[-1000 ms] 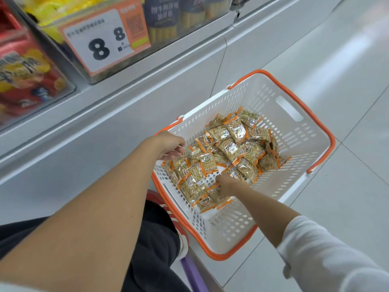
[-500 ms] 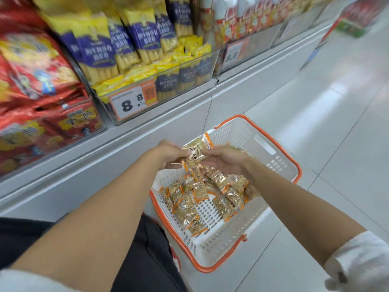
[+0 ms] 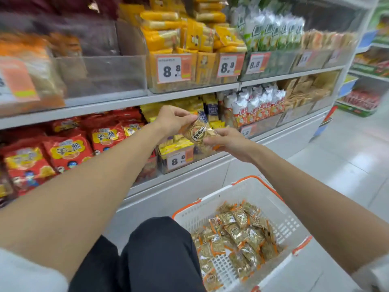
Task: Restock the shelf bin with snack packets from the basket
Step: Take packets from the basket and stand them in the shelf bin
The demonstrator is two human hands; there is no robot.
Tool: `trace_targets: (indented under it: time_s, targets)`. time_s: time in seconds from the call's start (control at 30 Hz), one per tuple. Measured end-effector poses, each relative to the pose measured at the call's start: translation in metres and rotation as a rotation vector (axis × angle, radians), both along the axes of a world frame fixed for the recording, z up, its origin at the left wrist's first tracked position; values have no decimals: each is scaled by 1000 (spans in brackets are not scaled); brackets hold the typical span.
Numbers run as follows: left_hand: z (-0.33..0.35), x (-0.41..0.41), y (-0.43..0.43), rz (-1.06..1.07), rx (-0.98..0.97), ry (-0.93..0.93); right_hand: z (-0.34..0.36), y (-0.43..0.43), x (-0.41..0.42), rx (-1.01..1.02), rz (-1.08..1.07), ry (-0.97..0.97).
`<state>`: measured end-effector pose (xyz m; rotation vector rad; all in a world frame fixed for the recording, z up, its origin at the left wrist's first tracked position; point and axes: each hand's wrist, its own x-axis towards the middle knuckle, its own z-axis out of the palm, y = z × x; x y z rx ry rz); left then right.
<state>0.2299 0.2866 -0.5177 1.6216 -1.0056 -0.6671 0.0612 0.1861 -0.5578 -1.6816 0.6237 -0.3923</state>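
Both my hands hold a bunch of golden snack packets (image 3: 199, 132) in the air in front of the lower shelf. My left hand (image 3: 171, 120) pinches the bunch from the top left. My right hand (image 3: 228, 141) grips it from below on the right. The white basket (image 3: 259, 192) with an orange rim stands on the floor below, with several more golden packets (image 3: 235, 234) inside. A clear shelf bin (image 3: 109, 74) on the upper shelf, left of centre, looks nearly empty; it is blurred.
Shelves carry red bags (image 3: 67, 150) at lower left, yellow packs (image 3: 189, 36) at upper centre and green-and-white packs (image 3: 271, 30) to the right. Price tags (image 3: 169, 69) read 8.8. My knee in black trousers (image 3: 160, 247) is beside the basket. White floor tiles (image 3: 347, 157) stretch to the right.
Both hands left the basket and rose to shelf height with a bunch of packets. The view swung up from the basket to the shelves.
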Motion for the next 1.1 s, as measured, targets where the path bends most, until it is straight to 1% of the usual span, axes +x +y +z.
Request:
trace_targets:
  time_s: [0.1,0.17,0.23,0.3,0.4,0.5,0.57,0.67,0.7,0.77,0.83,0.9,0.97,1.0,1.07,1.1]
  targets:
    - [42,18,15,36,-94,-101,35,13,27,-61,-31,-77]
    - [65,34,25,53,-142,-72,57,22,47,-28,-71,-160]
    - [84,49,36,17,-128,-60,76,30,67,-6,-77,-218]
    - [100,65,43,41,-145,-122,93,39,87,-26,-48,-232]
    - [119,94,50,166,-176,-242,115,46,120,-112,-37,-239]
    - [136,128,54,235,-175,-271,137,48,154,-213,-35,-239]
    - [147,150,58,237,-195,-215,149,46,178,-272,-34,-239]
    - [163,184,65,186,-238,-42,166,42,218,-341,-48,-253]
    - [166,199,67,180,-245,-12,171,41,232,-358,-43,-269]
    - [174,228,72,208,-226,-63,178,39,264,-383,-17,-260]
    - [180,255,71,237,-194,-138,180,37,297,-422,8,-218]
    - [186,280,69,304,-101,-296,181,31,329,-466,51,-127]
    - [184,304,65,363,64,-576,182,27,353,-566,107,37]
    - [180,315,63,341,131,-687,181,26,364,-640,132,148]
    - [168,335,55,264,212,-784,177,25,383,-755,153,347]
    - [162,343,51,241,229,-804,173,23,392,-733,161,398]
